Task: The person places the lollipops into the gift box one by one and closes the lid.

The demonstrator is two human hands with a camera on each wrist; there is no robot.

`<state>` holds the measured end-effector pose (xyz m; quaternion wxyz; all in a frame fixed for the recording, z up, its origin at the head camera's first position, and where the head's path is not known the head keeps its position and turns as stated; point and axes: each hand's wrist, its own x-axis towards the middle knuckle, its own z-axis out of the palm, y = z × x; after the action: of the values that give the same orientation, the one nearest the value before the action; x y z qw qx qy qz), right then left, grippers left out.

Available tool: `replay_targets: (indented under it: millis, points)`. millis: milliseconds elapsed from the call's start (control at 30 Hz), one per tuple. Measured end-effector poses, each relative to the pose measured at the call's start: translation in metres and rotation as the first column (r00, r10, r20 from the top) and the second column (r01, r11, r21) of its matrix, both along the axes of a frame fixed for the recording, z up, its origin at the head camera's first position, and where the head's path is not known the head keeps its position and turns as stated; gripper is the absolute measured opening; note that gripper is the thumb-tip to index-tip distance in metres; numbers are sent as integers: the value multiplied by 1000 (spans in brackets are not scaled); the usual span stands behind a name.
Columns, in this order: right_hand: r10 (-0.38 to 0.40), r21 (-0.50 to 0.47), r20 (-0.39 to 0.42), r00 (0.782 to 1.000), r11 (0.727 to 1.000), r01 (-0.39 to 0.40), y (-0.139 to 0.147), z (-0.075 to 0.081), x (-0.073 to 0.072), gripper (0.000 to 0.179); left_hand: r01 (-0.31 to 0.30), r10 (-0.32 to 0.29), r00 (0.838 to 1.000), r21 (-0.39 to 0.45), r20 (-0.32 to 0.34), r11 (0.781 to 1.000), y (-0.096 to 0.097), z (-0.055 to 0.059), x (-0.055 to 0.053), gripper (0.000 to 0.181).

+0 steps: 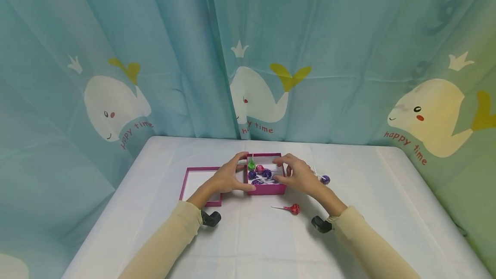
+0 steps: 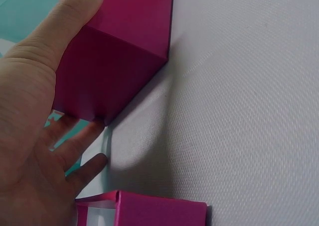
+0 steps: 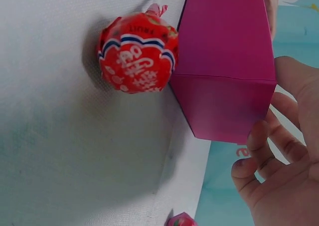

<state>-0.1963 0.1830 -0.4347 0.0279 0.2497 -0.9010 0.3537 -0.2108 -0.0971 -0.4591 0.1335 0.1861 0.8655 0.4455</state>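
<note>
A magenta box (image 1: 265,190) with a white inside stands on the table, several lollipops in it: a green lollipop (image 1: 251,165), a pink-red lollipop (image 1: 260,168) and purple lollipops (image 1: 267,174). My left hand (image 1: 226,178) grips the box's left side, its thumb (image 2: 82,11) on the front face and other fingers behind. At the right wall, my right hand (image 1: 300,178) reaches over the rim with thumb and forefinger apart; its other fingers (image 3: 259,141) curl loosely outside. The right thumb's tip is hidden by the wall in the right wrist view.
The magenta lid (image 1: 184,184) lies left of the box, white inside up. In front lies a red lollipop (image 1: 295,209), large in the right wrist view. Beyond my right hand lies a purple lollipop (image 1: 325,179). A blue curtain (image 1: 174,55) hangs behind the table.
</note>
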Motion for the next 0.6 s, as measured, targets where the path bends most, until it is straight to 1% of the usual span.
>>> replay_targets:
  millis: [167,333,500,600]
  points:
    - [-11,-5,1,1000,1000,11,0,-1,-1,45,4,-4,1000,1,0,1000,0,0,0,116]
    - [3,-24,-24,1000,1000,-4,3,-2,-1,43,3,-3,1000,-2,-1,1000,0,0,0,116]
    - [13,-59,-56,998,998,-17,9,1,3,43,2,-2,1000,-10,-1,1000,0,0,-1,117]
    - [4,-65,-68,998,998,-9,14,3,7,42,-1,1,1000,-10,2,1000,0,0,-1,117]
